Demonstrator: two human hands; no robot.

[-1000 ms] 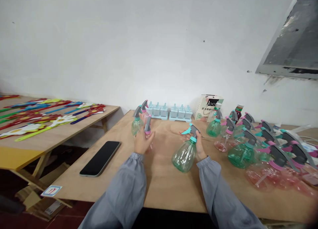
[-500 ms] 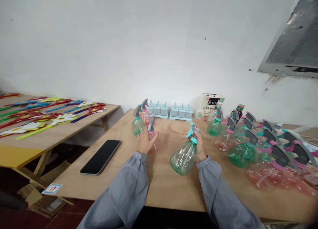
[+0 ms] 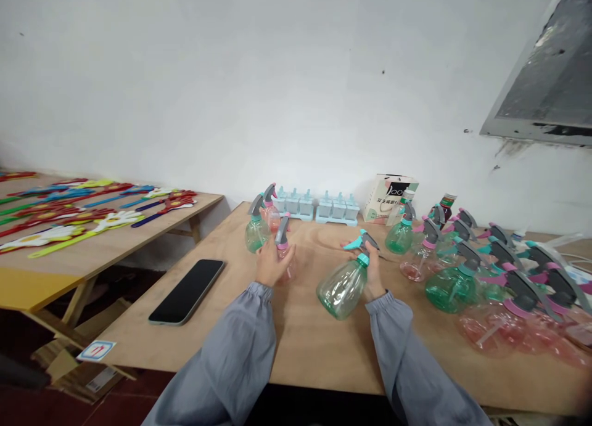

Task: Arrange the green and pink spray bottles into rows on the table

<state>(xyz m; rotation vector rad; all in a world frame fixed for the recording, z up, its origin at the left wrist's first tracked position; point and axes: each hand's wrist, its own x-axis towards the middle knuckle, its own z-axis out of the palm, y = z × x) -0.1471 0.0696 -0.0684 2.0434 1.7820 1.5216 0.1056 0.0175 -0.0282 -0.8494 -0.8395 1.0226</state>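
Observation:
My left hand (image 3: pixel 272 263) is closed around a pink spray bottle (image 3: pixel 290 270) with a grey and pink trigger head, standing upright on the table. In my right hand (image 3: pixel 372 270) is a green spray bottle (image 3: pixel 341 288), gripped at its neck and grey-turquoise trigger head. That bottle is tilted, its base toward the lower left. Just behind my left hand stand another green spray bottle (image 3: pixel 256 233) and a second pink spray bottle (image 3: pixel 270 216). To the right of my right hand, several green and pink spray bottles (image 3: pixel 451 288) crowd together.
Pale blue ice-pop molds (image 3: pixel 337 209) and a printed box (image 3: pixel 388 198) stand along the wall. A black phone (image 3: pixel 187 291) lies on the table (image 3: pixel 314 358) at left. Colourful hand-shaped sticks (image 3: pixel 102 219) cover a separate table on the left.
The green spray bottle in my right hand has tipped further over, with its trigger head turned more level. My left hand has stayed on the pink bottle.

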